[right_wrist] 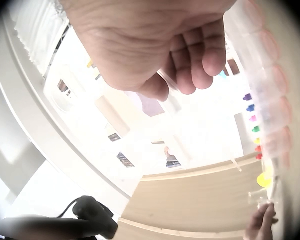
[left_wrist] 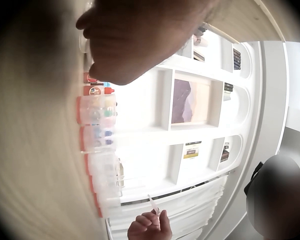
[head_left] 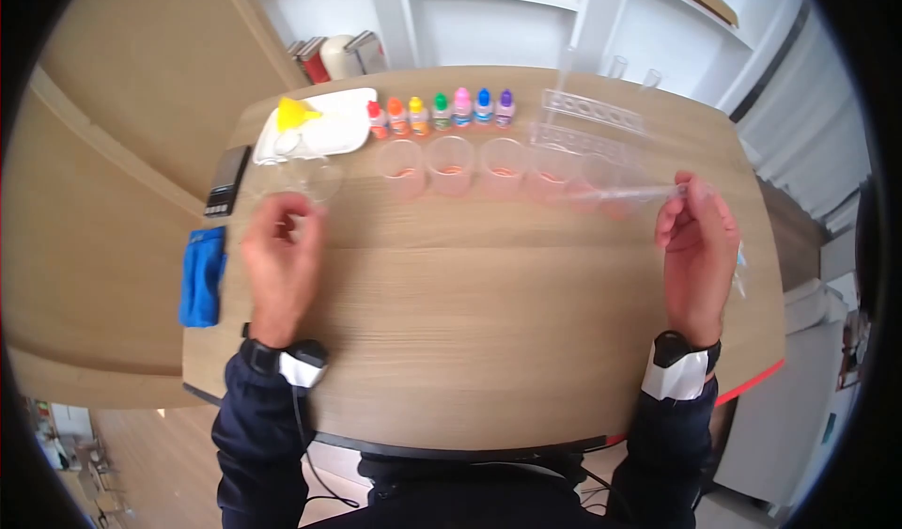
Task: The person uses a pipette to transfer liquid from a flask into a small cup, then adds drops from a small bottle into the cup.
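My right hand (head_left: 700, 238) pinches a clear, slender pipette (head_left: 625, 194) near the right side of the table. The pipette lies almost level, its tip pointing left over the end of a row of clear cups (head_left: 451, 177). Several cups stand in that row, each with a little reddish liquid low down. At left my left hand (head_left: 285, 271) is held with bent fingers, right at the front of some clear glassware (head_left: 324, 179). Something whitish shows between its thumb and fingers, and I cannot tell whether it is held.
Behind the cups stand several dropper bottles (head_left: 442, 113) with coloured caps. A white tray (head_left: 348, 134) bears a yellow funnel (head_left: 293, 114). A clear test tube rack (head_left: 592, 120) is at back right. A black scale (head_left: 227, 181) and a blue cloth (head_left: 202, 277) lie along the left edge.
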`<state>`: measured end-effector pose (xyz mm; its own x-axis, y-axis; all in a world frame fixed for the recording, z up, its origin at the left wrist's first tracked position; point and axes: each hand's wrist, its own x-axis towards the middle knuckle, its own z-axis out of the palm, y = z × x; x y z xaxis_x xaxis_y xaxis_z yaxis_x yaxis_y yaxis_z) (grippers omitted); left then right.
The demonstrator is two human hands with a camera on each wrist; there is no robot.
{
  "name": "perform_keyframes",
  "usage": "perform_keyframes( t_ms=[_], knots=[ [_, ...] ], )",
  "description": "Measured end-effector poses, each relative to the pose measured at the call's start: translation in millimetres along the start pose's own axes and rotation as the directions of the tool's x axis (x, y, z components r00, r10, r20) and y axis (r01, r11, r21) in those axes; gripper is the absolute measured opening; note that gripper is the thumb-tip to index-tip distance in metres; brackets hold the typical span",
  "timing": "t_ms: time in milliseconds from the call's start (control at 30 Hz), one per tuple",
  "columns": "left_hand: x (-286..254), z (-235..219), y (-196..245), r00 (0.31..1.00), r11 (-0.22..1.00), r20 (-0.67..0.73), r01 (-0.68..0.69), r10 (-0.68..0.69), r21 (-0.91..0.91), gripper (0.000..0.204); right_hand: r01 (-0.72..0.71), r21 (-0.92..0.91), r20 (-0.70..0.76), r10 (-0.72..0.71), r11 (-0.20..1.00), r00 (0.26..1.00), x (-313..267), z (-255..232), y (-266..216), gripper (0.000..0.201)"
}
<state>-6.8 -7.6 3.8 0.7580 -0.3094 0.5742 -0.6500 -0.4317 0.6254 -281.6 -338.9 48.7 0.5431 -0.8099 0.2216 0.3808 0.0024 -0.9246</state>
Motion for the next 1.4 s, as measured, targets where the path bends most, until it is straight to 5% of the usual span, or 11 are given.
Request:
perform_keyframes(
  t_ms=[200, 233, 333, 500, 567, 633, 800, 1067, 1233, 1400],
  knots=[
    [20.2, -23.0, -15.8, 0.921, 0.975, -0.357, -0.084, 0.155, 0.206, 0.045, 0.104, 0.131, -0.172, -0.081, 0.986, 0.982, 18.6, -35.5, -9.5, 0.029],
    [22.6, -28.6, -23.2, 0.946, 0.976, -0.309, -0.027, 0.095, 0.218, 0.063, 0.114, 0.151, -0.197, -0.083, 0.982, 0.977, 20.3, -41.0, -11.4, 0.029],
    [27.4, -27.0, -31.9, 0.941, 0.993, -0.328, 0.104, -0.082, 0.05, 0.074, 0.109, 0.191, -0.235, -0.063, 0.976, 0.97, 25.3, -49.6, -8.2, 0.029],
    [34.8, -29.7, -94.4, 0.98, 0.989, -0.175, 0.074, -0.095, -0.127, 0.081, 0.075, 0.189, -0.193, -0.037, 0.979, 0.98, 26.4, -53.3, -5.1, 0.028],
    [33.6, -26.9, -88.4, 0.984, 0.95, -0.092, 0.121, -0.153, -0.288, 0.091, 0.059, 0.22, -0.133, -0.03, 0.974, 0.991, 34.0, -70.4, 6.2, 0.029],
    [37.1, -22.6, -101.7, 0.988, 0.978, -0.088, 0.106, -0.123, -0.178, 0.093, 0.046, 0.244, -0.107, -0.02, 0.969, 0.994, 35.2, -74.2, 14.0, 0.032],
    [41.7, -16.0, -75.2, 0.945, 0.935, 0.023, 0.326, -0.326, -0.142, 0.093, 0.019, 0.196, -0.158, 0.012, 0.98, 0.987, 35.5, -64.9, 4.1, 0.036],
    [39.9, -26.0, -54.2, 0.926, 0.936, 0.162, 0.35, -0.341, -0.034, 0.084, 0.022, 0.184, -0.129, 0.002, 0.983, 0.992, 37.4, -73.5, 11.5, 0.036],
    [39.5, -41.8, -26.2, 0.839, 0.92, 0.399, 0.392, -0.37, 0.03, 0.081, 0.01, 0.174, -0.119, 0.011, 0.985, 0.993, 36.0, -66.2, 8.6, 0.035],
    [23.4, -32.0, 0.2, 0.774, 0.915, 0.586, 0.381, -0.239, -0.13, 0.074, 0.006, 0.154, -0.146, 0.017, 0.988, 0.989, 29.8, -54.1, 3.8, 0.035]
  ],
)
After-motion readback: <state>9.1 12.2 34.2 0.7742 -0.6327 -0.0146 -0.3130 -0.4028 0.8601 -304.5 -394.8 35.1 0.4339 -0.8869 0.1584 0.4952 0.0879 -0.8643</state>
